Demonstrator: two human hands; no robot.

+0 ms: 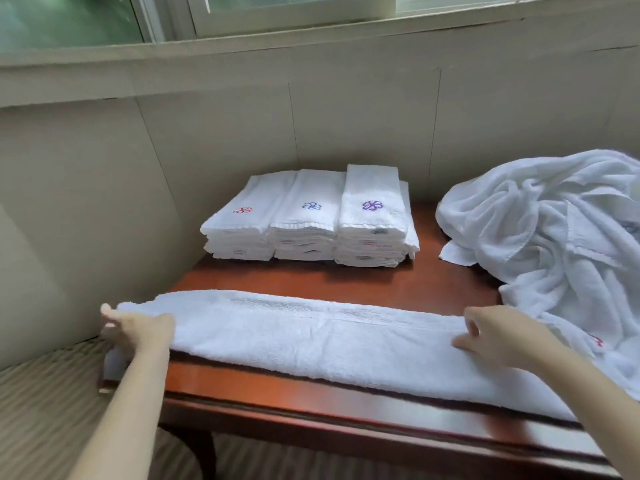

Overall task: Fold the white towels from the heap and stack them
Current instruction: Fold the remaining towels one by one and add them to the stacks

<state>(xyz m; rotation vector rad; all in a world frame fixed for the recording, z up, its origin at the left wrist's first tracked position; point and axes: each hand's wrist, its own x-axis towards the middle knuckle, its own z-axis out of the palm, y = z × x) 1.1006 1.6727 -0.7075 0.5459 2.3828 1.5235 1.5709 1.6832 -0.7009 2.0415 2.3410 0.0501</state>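
The person's arms are bare from forearm to fingertips, slim and smooth, left hand [138, 329] and right hand [498, 332] alike.

Likely a hotel or guest-house room, linen being sorted. Identical white folded towels [308, 216] in three neat stacks, each topped with an embroidered emblem [372, 205]: red, blue, purple. Loose heap [554, 230] of the same white terry beside them. Polished reddish wooden table [277, 379] with a curved leg. Striped carpet [41, 410]. Pale panelled wall [363, 126] below a window [277, 8].
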